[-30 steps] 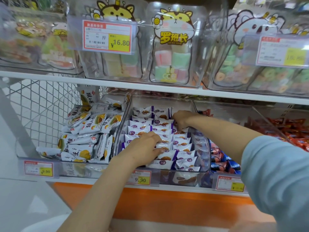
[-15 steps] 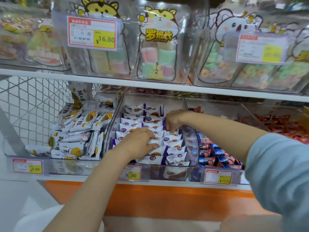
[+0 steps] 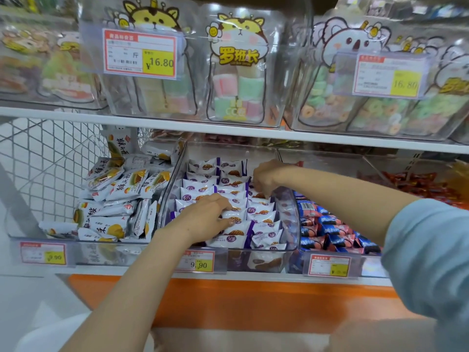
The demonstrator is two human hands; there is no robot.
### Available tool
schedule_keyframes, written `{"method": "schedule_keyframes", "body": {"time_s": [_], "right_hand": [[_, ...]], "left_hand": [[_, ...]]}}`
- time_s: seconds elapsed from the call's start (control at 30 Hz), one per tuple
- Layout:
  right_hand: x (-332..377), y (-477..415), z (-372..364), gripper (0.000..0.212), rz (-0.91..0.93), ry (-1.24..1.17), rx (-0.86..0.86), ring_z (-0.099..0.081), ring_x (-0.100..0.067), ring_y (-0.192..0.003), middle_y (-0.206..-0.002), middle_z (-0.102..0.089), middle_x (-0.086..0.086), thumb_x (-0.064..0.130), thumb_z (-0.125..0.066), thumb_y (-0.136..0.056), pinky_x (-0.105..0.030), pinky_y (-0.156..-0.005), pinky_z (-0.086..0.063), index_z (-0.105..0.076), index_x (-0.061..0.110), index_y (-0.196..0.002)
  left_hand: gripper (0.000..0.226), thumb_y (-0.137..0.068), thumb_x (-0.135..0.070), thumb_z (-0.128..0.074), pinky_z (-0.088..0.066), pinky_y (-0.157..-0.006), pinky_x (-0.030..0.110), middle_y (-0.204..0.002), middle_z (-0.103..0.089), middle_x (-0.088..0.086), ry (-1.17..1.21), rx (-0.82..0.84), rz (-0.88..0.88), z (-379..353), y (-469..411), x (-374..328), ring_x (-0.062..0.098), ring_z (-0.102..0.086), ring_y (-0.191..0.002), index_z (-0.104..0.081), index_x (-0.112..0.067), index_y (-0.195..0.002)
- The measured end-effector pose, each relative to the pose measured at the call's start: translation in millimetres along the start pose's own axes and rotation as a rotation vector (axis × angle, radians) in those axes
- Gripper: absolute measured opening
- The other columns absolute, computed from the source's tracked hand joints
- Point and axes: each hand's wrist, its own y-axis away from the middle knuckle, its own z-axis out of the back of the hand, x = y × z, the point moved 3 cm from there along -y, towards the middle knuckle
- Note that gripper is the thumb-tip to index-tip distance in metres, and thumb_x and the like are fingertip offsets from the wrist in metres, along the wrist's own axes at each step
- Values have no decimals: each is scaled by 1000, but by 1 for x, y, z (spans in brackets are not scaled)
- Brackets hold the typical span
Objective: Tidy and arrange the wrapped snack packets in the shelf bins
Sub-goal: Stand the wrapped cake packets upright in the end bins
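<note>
while loose white-and-yellow packets (image 3: 114, 196) fill the left bin, the left hand (image 3: 203, 219) rests on the neat rows of white-and-purple packets (image 3: 200, 185) in the middle clear bin (image 3: 288, 219), fingers laid loosely, grasping nothing. the right hand (image 3: 264, 179) curls down into the rear right row; whether it grasps a packet cannot be told. blue packets (image 3: 327, 224) sit farther right.

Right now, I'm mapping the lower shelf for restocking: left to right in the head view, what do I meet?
Wire mesh → yellow-white packets → purple-white packets, with left hand then right hand on them → blue packets → red packets.
</note>
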Motion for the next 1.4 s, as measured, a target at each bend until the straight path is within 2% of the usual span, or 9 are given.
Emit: {"method": "schedule_keyframes", "body": {"time_s": [0.13,0.3,0.5,0.6,0.73,0.93,1.2,1.27,1.4], "right_hand": [[-4,8,-3,25,39,29,11,-66,-16,-83,-101,-69,0,25,-64,-85,-27,-70,-53,-66,16,-108],[2,40,0,23,110,-37,-200,-65,-25,-92,-105,-68,-10,14,-57,-86,-28,-67,-48,-68,7,-105],[31,107,-24,23,297,-100,-147,-62,-14,-98,-104,-70,6,28,-64,-86,-25,-81,-43,-69,21,-107],[41,112,-32,31,274,-13,-139,-56,-20,-92,-103,-67,2,38,-60,-88,-26,-70,-38,-64,20,-112],[53,102,-33,27,228,-53,-87,-49,-21,-81,-85,-56,-1,38,-60,-87,-25,-51,-32,-59,12,-93],[55,95,-35,26,174,-137,-103,-49,-21,-71,-69,-50,0,35,-61,-85,-24,-47,-30,-50,13,-77],[51,82,-34,34,96,-219,-23,-64,-23,-85,-95,-70,-7,41,-69,-81,-27,-62,-43,-64,8,-85],[49,85,-32,35,152,-215,46,-61,-23,-92,-101,-69,-7,34,-75,-76,-27,-66,-42,-66,8,-97],[50,88,-36,28,216,-143,63,-49,-20,-85,-94,-58,-6,15,-75,-76,-28,-66,-35,-51,15,-89]], "left_hand": [[42,-95,-35,-49,-39,-100,33,-135,-42,-2,3,-26,-10,1,1,-1,15,-41,-122,-46,-17,-133],[35,-95,-30,-50,-39,-101,36,-132,-47,-1,43,-118,-31,8,9,6,15,-44,-121,-51,-18,-128],[28,-96,-26,-49,-43,-95,35,-125,-53,-2,60,-257,-54,16,22,6,16,-51,-111,-57,-18,-122],[25,-96,-26,-49,-44,-94,38,-122,-54,-2,68,-264,-69,13,25,2,15,-51,-111,-59,-18,-117],[25,-96,-24,-48,-42,-89,28,-120,-55,-1,70,-270,-77,10,29,-3,15,-51,-106,-59,-15,-117],[26,-96,-23,-50,-43,-94,31,-122,-55,0,95,-268,-69,8,34,2,15,-51,-110,-59,-15,-118],[24,-96,-23,-49,-43,-94,31,-120,-55,-2,103,-273,-59,11,39,12,14,-51,-111,-60,-17,-117],[24,-96,-24,-49,-44,-92,31,-119,-56,-1,102,-278,-62,12,38,12,14,-52,-108,-60,-17,-117],[26,-96,-26,-48,-44,-92,34,-119,-55,-1,75,-279,-62,10,35,10,15,-51,-108,-59,-18,-118]]}}
